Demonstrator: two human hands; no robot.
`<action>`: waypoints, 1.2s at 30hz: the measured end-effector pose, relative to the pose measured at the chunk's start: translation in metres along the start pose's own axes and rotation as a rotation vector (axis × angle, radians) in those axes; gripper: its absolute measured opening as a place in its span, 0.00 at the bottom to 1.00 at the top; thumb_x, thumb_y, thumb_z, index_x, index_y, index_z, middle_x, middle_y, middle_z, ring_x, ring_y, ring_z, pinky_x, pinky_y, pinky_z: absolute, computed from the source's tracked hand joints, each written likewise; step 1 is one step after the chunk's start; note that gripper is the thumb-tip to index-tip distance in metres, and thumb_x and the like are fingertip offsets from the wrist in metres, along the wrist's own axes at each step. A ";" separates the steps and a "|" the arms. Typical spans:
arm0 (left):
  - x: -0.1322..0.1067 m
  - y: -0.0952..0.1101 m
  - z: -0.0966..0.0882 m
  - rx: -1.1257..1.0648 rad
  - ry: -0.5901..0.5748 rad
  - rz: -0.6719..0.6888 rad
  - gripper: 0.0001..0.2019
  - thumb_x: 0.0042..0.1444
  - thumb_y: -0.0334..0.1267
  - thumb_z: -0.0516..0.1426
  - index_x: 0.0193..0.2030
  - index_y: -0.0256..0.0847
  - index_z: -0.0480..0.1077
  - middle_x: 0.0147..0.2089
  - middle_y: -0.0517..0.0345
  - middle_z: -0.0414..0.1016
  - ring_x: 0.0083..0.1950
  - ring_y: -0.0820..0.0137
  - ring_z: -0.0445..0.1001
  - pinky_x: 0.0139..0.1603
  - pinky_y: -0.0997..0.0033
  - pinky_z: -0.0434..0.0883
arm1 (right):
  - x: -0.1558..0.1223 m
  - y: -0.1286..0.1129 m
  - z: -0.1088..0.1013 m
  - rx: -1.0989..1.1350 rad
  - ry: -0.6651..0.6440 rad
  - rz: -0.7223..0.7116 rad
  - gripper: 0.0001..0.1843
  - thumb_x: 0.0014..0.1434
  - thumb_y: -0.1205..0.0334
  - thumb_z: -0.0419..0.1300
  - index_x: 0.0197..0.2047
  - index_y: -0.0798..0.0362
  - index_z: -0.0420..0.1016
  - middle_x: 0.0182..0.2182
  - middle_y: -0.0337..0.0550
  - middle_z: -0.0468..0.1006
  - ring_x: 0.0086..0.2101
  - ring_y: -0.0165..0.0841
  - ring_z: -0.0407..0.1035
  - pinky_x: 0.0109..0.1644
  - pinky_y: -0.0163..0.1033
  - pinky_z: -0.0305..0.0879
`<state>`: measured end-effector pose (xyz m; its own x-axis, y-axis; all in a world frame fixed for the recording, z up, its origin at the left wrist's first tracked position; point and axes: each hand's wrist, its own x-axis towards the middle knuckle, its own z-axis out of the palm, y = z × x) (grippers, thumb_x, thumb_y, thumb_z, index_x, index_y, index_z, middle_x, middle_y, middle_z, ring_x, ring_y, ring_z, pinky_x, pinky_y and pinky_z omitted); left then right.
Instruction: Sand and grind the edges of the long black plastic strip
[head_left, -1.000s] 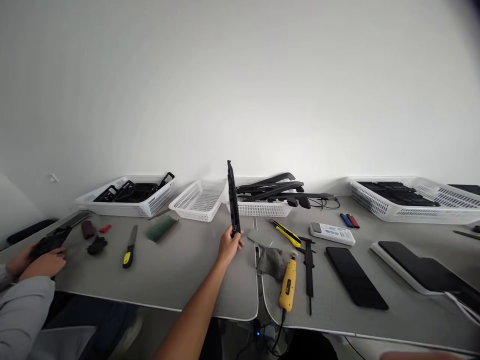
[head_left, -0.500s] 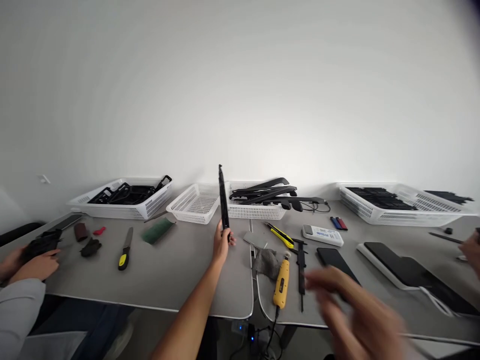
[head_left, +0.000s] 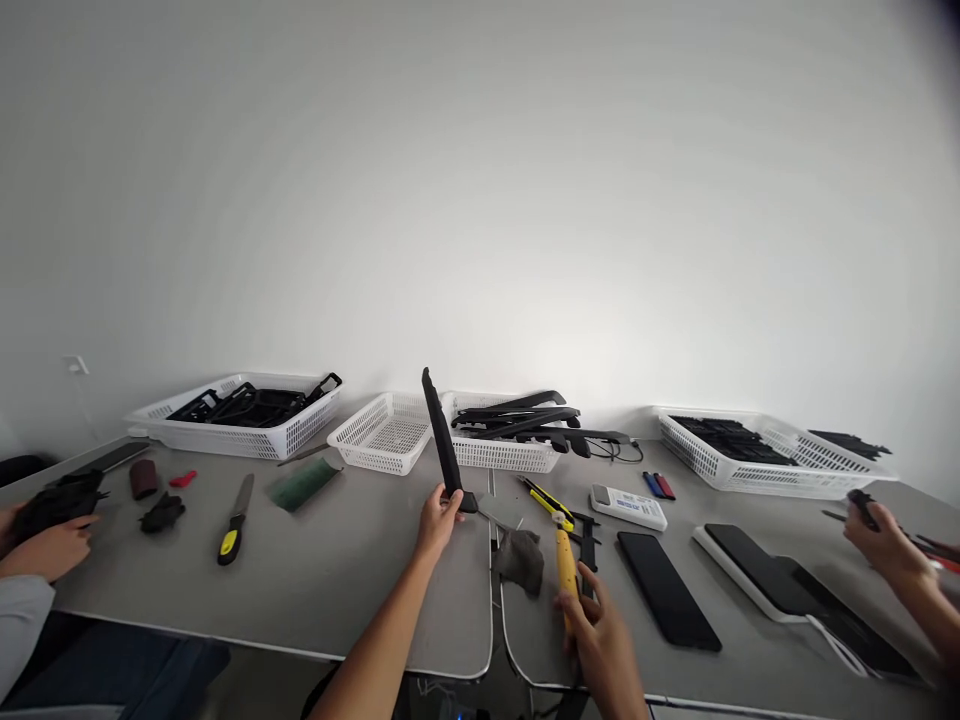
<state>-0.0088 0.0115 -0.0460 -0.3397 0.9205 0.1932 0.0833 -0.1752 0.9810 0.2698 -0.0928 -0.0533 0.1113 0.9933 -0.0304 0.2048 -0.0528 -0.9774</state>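
Observation:
My left hand (head_left: 437, 525) is closed round the lower end of a long black plastic trim piece (head_left: 442, 432), which stands nearly upright above the grey table, its foot bent to the right. In my right hand (head_left: 602, 640) is a yellow rotary tool (head_left: 565, 560), gripped at its lower body with the pale tip pointing away from me. Left of the tool lies a crumpled grey cloth (head_left: 519, 560). Behind it are a yellow utility knife (head_left: 546, 500) and a black caliper (head_left: 589, 545), partly covered by the tool and my fingers.
White baskets of black parts (head_left: 300, 440) (head_left: 517, 458) (head_left: 750, 480) line the wall, beside a smaller basket (head_left: 375, 460). Rightward lie a phone (head_left: 667, 590) and a white box (head_left: 630, 506). A file (head_left: 236, 520) lies left. Co-workers' hands (head_left: 52, 550) (head_left: 892, 545) show at both sides.
My right hand has come left and closed on the yellow rotary tool, tilting it. The trim piece in my left hand has turned, showing its smooth broad side. The view has shifted slightly.

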 end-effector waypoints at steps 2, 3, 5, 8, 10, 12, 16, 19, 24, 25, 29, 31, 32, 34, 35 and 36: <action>-0.001 0.002 0.001 0.008 -0.046 0.019 0.28 0.50 0.67 0.63 0.40 0.40 0.71 0.33 0.56 0.78 0.32 0.64 0.79 0.34 0.68 0.74 | -0.002 0.011 -0.004 0.180 -0.029 0.005 0.56 0.57 0.32 0.59 0.77 0.53 0.45 0.46 0.52 0.83 0.22 0.38 0.71 0.21 0.42 0.65; -0.001 0.003 0.002 0.010 -0.069 0.029 0.28 0.51 0.66 0.62 0.40 0.41 0.71 0.35 0.54 0.79 0.35 0.63 0.80 0.36 0.68 0.74 | -0.002 0.015 -0.005 0.237 -0.038 -0.026 0.58 0.57 0.33 0.60 0.79 0.51 0.40 0.54 0.55 0.80 0.25 0.38 0.73 0.23 0.42 0.68; -0.003 0.004 0.003 0.016 -0.109 0.052 0.27 0.53 0.66 0.60 0.42 0.41 0.71 0.40 0.51 0.81 0.41 0.61 0.81 0.40 0.66 0.75 | -0.004 0.019 -0.004 0.272 -0.062 -0.121 0.59 0.57 0.38 0.62 0.80 0.46 0.35 0.64 0.56 0.71 0.35 0.40 0.77 0.31 0.42 0.75; -0.006 0.007 0.004 0.046 -0.121 0.078 0.24 0.58 0.62 0.57 0.43 0.42 0.71 0.42 0.50 0.82 0.46 0.59 0.80 0.46 0.64 0.74 | -0.007 0.009 0.002 0.200 -0.147 -0.219 0.50 0.55 0.50 0.62 0.78 0.44 0.49 0.66 0.51 0.69 0.53 0.43 0.76 0.50 0.43 0.76; -0.009 0.010 0.003 0.080 -0.082 0.081 0.20 0.60 0.58 0.56 0.45 0.42 0.71 0.38 0.52 0.81 0.45 0.59 0.79 0.47 0.63 0.72 | -0.008 -0.008 0.009 0.122 -0.231 -0.238 0.43 0.54 0.56 0.61 0.74 0.45 0.61 0.65 0.49 0.71 0.61 0.45 0.70 0.60 0.44 0.70; -0.013 0.014 0.002 0.114 -0.029 0.081 0.17 0.62 0.53 0.54 0.48 0.43 0.70 0.34 0.56 0.79 0.41 0.60 0.78 0.44 0.64 0.71 | -0.007 -0.028 0.020 0.024 -0.286 -0.259 0.35 0.57 0.57 0.61 0.68 0.47 0.70 0.63 0.49 0.75 0.61 0.46 0.71 0.61 0.45 0.69; -0.020 0.022 0.000 0.172 0.045 0.115 0.13 0.58 0.49 0.58 0.43 0.44 0.70 0.34 0.58 0.76 0.37 0.62 0.75 0.39 0.67 0.68 | 0.007 -0.063 0.041 -0.239 -0.252 -0.356 0.19 0.62 0.54 0.59 0.55 0.48 0.77 0.48 0.48 0.84 0.46 0.45 0.80 0.48 0.43 0.73; -0.020 0.023 0.001 0.200 0.056 0.138 0.13 0.54 0.49 0.63 0.38 0.43 0.70 0.34 0.58 0.76 0.38 0.61 0.75 0.39 0.68 0.67 | 0.019 -0.075 0.053 -0.437 -0.184 -0.451 0.17 0.63 0.58 0.57 0.54 0.46 0.76 0.47 0.45 0.83 0.43 0.42 0.80 0.43 0.40 0.71; -0.016 0.021 0.003 0.213 0.059 0.149 0.14 0.52 0.50 0.64 0.33 0.43 0.70 0.31 0.59 0.75 0.36 0.62 0.73 0.37 0.69 0.64 | 0.032 -0.078 0.065 -0.634 -0.173 -0.542 0.19 0.65 0.60 0.56 0.58 0.44 0.74 0.51 0.44 0.82 0.42 0.40 0.80 0.40 0.37 0.67; -0.016 0.021 0.002 0.211 0.055 0.149 0.14 0.52 0.50 0.64 0.33 0.43 0.70 0.31 0.59 0.75 0.35 0.62 0.73 0.37 0.70 0.64 | 0.033 -0.078 0.065 -0.648 -0.165 -0.546 0.19 0.65 0.60 0.56 0.58 0.44 0.73 0.51 0.44 0.82 0.42 0.40 0.79 0.40 0.37 0.67; -0.017 0.022 0.002 0.193 0.034 0.140 0.17 0.52 0.54 0.65 0.31 0.43 0.68 0.29 0.62 0.72 0.33 0.65 0.71 0.35 0.71 0.63 | 0.041 -0.078 0.064 -0.653 -0.137 -0.543 0.18 0.66 0.59 0.54 0.58 0.45 0.72 0.51 0.44 0.81 0.43 0.41 0.79 0.41 0.38 0.67; -0.017 0.022 0.002 0.184 0.033 0.133 0.19 0.52 0.55 0.65 0.31 0.43 0.68 0.28 0.63 0.70 0.32 0.66 0.70 0.35 0.72 0.63 | 0.046 -0.080 0.062 -0.645 -0.121 -0.542 0.18 0.67 0.58 0.54 0.58 0.46 0.72 0.52 0.45 0.81 0.45 0.42 0.79 0.42 0.39 0.68; -0.017 0.022 0.002 0.180 0.033 0.129 0.19 0.51 0.55 0.66 0.30 0.42 0.68 0.27 0.63 0.69 0.32 0.66 0.69 0.34 0.72 0.63 | 0.048 -0.081 0.061 -0.639 -0.110 -0.545 0.18 0.67 0.57 0.54 0.57 0.46 0.72 0.52 0.45 0.81 0.46 0.42 0.79 0.43 0.39 0.69; -0.017 0.023 0.002 0.173 0.032 0.120 0.19 0.50 0.55 0.66 0.30 0.42 0.68 0.27 0.64 0.69 0.31 0.67 0.68 0.34 0.73 0.62 | 0.053 -0.085 0.058 -0.625 -0.089 -0.556 0.18 0.66 0.57 0.53 0.58 0.47 0.73 0.53 0.46 0.81 0.48 0.43 0.78 0.45 0.40 0.69; -0.017 0.023 0.002 0.170 0.033 0.115 0.19 0.50 0.55 0.66 0.30 0.42 0.69 0.26 0.64 0.68 0.31 0.68 0.68 0.33 0.73 0.62 | 0.055 -0.086 0.057 -0.620 -0.080 -0.562 0.19 0.66 0.57 0.53 0.58 0.47 0.73 0.54 0.46 0.81 0.48 0.43 0.78 0.46 0.40 0.70; -0.017 0.023 0.002 0.166 0.035 0.109 0.19 0.50 0.55 0.66 0.29 0.42 0.69 0.26 0.64 0.68 0.31 0.68 0.67 0.33 0.73 0.61 | 0.057 -0.088 0.056 -0.617 -0.071 -0.564 0.19 0.66 0.56 0.53 0.58 0.48 0.73 0.54 0.47 0.80 0.49 0.43 0.77 0.48 0.41 0.69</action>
<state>0.0008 -0.0073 -0.0263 -0.3526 0.8858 0.3018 0.2737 -0.2108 0.9384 0.2036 -0.0256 0.0188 -0.2242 0.8907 0.3955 0.7093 0.4274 -0.5606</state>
